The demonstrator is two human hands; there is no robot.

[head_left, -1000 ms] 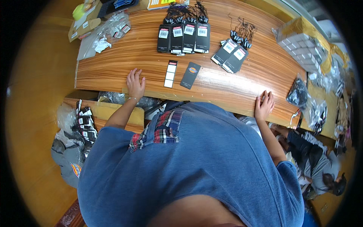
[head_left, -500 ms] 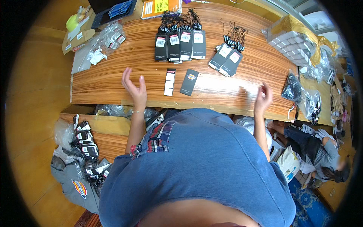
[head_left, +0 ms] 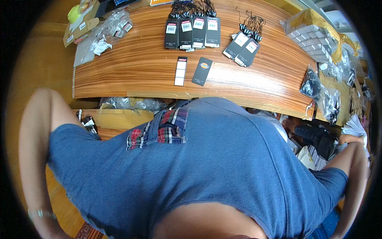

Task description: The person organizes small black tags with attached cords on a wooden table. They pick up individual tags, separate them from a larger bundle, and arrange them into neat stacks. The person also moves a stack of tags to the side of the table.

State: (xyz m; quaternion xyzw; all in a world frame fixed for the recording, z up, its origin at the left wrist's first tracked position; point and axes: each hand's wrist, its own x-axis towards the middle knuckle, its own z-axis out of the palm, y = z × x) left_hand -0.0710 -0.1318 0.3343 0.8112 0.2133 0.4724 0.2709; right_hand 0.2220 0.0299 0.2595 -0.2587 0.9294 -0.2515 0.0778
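The left arm (head_left: 34, 159) juts outward with its elbow raised, the forearm dropping to the lower edge, a pale bracelet (head_left: 41, 214) at the wrist. The right arm (head_left: 358, 171) mirrors it, elbow bent wide, forearm running down. The left hand and right hand lie beyond the picture, so whether their fingers are spread, closed or pinching cannot be told. Forward of the fingers and well apart, between the two sides, a narrow black strip (head_left: 180, 71) with white blocks and a red band lies flat beside a dark grey card (head_left: 202, 71) bearing an orange-and-blue emblem. Farther forward, stacked tags (head_left: 193, 34) trail black cords.
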